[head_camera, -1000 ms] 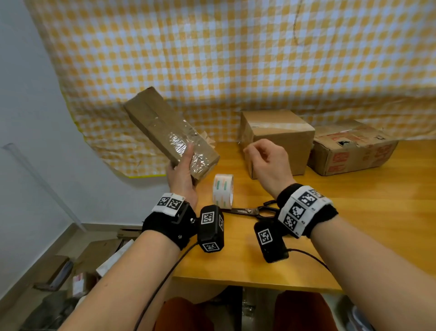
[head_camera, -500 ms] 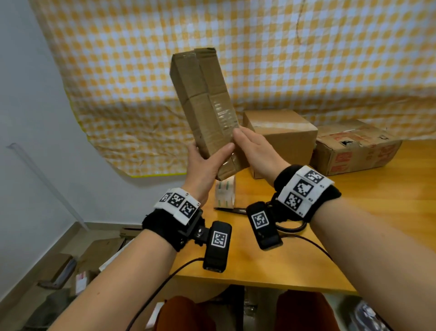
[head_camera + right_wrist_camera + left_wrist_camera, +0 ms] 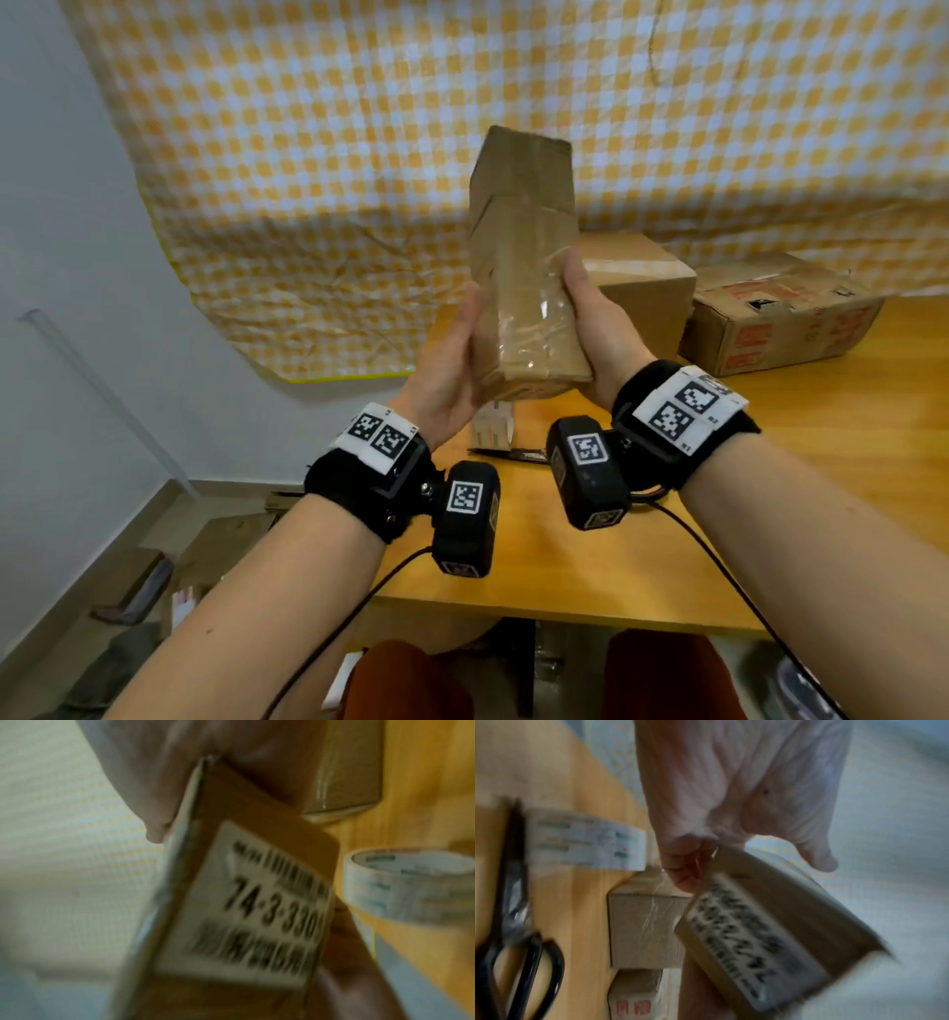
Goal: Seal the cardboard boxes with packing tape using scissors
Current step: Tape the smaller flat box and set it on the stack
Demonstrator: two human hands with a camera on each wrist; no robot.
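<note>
A long narrow cardboard box (image 3: 524,246), wrapped in clear tape, stands upright in the air above the table's left end. My left hand (image 3: 452,360) grips its lower left side and my right hand (image 3: 595,318) grips its lower right side, thumb along the front. The wrist views, both blurred, show a white printed label on the box's bottom end (image 3: 744,939) (image 3: 257,902). A roll of packing tape (image 3: 493,431) stands on the table under the box. Black-handled scissors (image 3: 513,923) lie beside the roll, mostly hidden behind the wrist cameras in the head view.
Two more cardboard boxes sit at the back of the wooden table (image 3: 821,462): a plain taped one (image 3: 642,277) and a red-printed one (image 3: 785,318) to its right. A yellow checked cloth (image 3: 359,154) hangs behind. Clutter lies on the floor at the left.
The long box swung from a leftward tilt in my left hand alone to upright and further right. My right hand rose from the table and took hold of its right side.
</note>
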